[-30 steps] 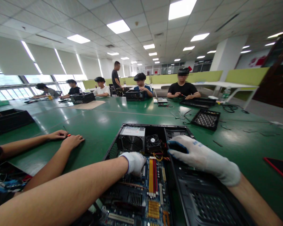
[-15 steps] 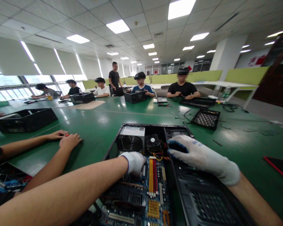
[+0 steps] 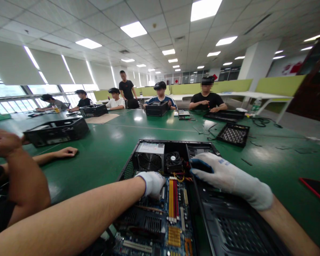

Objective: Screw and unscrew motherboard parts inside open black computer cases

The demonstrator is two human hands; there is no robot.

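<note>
An opened black computer case (image 3: 176,142) lies before me. Inside it are a power supply (image 3: 149,156) with a fan, a cooling fan (image 3: 173,161), and a blue motherboard (image 3: 162,215) with yellow and red memory slots (image 3: 173,199). My left hand (image 3: 152,183), in a white glove, reaches down at the motherboard below the power supply. Its fingers curl under, so their tips and anything in them are hidden. My right hand (image 3: 216,170), gloved white with a blue palm, rests over the case's drive-bay side, thumb and fingers apart.
At left are a co-worker's arms (image 3: 24,163) and another black case (image 3: 58,131). A black tray (image 3: 233,134), loose cables (image 3: 265,122) and a red-edged dark item (image 3: 317,190) lie on the green table (image 3: 109,153). Several people sit across it.
My hands have stayed in place. At left, a co-worker's hand has lifted up and back, and the black case there has shifted right. The standing person has moved left.
</note>
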